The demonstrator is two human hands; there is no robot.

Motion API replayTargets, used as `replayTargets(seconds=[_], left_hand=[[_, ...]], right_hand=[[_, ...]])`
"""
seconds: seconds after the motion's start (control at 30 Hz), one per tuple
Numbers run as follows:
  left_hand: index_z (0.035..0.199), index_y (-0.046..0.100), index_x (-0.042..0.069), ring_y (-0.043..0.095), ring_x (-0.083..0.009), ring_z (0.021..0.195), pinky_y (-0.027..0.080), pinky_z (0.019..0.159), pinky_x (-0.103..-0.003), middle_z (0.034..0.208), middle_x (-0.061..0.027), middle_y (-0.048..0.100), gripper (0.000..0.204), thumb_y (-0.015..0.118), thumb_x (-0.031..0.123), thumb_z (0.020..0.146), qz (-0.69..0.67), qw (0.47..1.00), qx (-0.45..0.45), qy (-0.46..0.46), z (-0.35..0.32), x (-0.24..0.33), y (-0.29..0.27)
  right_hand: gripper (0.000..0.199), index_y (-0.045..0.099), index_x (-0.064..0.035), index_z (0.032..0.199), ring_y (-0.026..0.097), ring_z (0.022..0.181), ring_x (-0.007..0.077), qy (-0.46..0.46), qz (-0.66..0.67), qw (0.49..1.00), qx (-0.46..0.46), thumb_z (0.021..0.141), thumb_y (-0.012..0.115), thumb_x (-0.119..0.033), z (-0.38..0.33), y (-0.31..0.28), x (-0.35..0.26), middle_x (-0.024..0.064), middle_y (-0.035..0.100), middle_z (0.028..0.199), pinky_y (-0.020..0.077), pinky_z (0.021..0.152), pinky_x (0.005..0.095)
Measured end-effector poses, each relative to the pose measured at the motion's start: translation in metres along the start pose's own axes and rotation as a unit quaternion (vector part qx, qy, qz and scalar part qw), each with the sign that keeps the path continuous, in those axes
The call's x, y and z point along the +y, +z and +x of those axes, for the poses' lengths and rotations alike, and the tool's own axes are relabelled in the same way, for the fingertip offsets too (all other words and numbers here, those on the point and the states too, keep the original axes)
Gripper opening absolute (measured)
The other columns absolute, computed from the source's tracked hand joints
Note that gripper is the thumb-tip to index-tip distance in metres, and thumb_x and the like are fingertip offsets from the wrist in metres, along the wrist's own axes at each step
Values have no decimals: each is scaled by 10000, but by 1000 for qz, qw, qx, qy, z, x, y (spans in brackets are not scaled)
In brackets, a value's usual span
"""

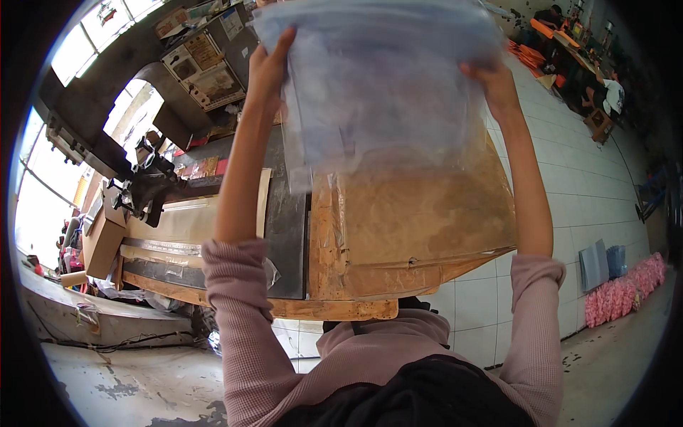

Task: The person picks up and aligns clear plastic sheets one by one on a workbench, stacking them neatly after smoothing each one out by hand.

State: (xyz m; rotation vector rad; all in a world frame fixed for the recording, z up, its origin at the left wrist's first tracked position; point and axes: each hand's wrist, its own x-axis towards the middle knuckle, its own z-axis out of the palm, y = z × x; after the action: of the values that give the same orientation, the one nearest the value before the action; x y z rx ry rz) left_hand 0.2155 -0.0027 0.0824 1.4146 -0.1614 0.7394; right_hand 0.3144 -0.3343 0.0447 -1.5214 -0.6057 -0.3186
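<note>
A stack of clear plastic sheets or bags [384, 92], bluish and blurred, is held up in front of me above the table. My left hand [269, 71] grips its left edge, thumb on the near face. On the opposite edge, my right hand [492, 82] is closed the same way, partly smeared by motion. Fingers behind the plastic are hidden. Below the stack lies a brown cardboard-covered surface [427, 220] with tape along its left side. Whether the plastic is sheets or bags I cannot tell.
To the left stands a machine with a black clamp-like part [149, 181] over a dark bed [288, 249]. A cardboard box [104, 231] sits beyond it. Pink bundles [626, 288] and bluish plastic stacks [594, 265] are on the right floor. A person [549, 16] works at the far right.
</note>
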Motion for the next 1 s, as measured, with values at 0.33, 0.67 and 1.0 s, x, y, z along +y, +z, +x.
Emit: replayTargets(seconds=[0.33,0.67,1.0], left_hand=[[928,494,53,471,-258,1017,363,870,-359,1052,-116,540,295,648,160,701,328,930,-135,99,-113,25,-128],[1027,399,118,307,-301,1269,240,1040,-460,1331,-88,410,395,627,140,705,454,789,-413,-41,-231,19,-82],[1300,357,103,384,-324,1211,341,991,-434,1363,-122,341,625,550,421,798,367,727,-569,114,-138,25,21]], right_hand=[[426,444,-20,1194,424,1153,202,-151,-101,973,-144,816,566,-174,-57,5,46,131,445,1252,319,978,327],[508,516,-131,1146,324,1266,296,7,-292,916,-274,669,604,22,-188,-38,-15,98,409,1331,301,1023,381],[294,639,-80,971,428,1196,278,-123,-333,863,-358,767,476,56,-80,2,-72,92,536,1203,354,983,368]])
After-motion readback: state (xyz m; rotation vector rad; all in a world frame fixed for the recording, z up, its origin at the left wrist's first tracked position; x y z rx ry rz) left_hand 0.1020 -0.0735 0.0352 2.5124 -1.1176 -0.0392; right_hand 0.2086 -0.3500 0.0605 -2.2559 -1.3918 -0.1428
